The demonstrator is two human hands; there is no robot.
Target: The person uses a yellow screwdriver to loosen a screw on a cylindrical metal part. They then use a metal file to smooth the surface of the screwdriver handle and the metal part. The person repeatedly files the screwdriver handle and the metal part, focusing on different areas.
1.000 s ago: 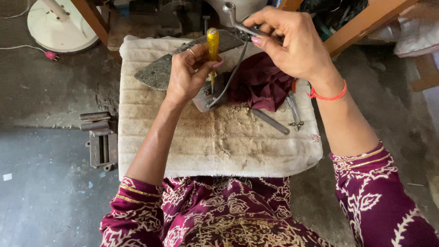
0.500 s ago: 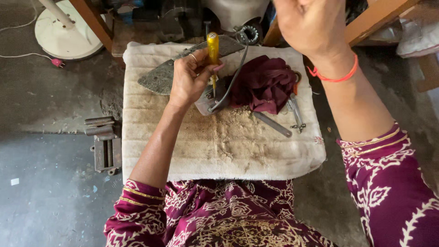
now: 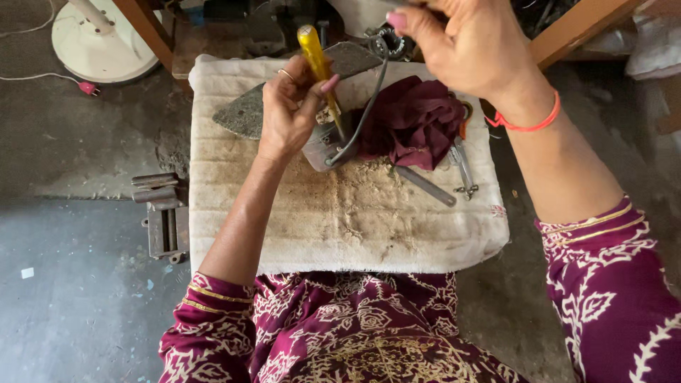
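My left hand [image 3: 292, 113] grips a yellow-handled screwdriver [image 3: 317, 58], its shaft pointing down onto a small grey metal part [image 3: 320, 150] on a padded white cushion [image 3: 340, 220]. A dark curved rod [image 3: 363, 117] runs from that part up toward a round metal piece [image 3: 389, 44] at the top. My right hand [image 3: 468, 44] is raised at the top edge, fingers pinched near that round piece; what it holds is hidden. A flat grey iron soleplate [image 3: 248, 110] lies under my left hand.
A crumpled maroon cloth [image 3: 411, 122] sits on the cushion's right part, with a metal rod [image 3: 424, 186] and scissors or pliers [image 3: 462, 167] beside it. A small metal vise [image 3: 163, 213] stands on the floor to the left. A white fan base [image 3: 99, 42] sits far left.
My right hand has lifted up and away from the cushion toward the top edge. The left hand keeps the screwdriver in nearly the same spot. The view has shifted slightly.
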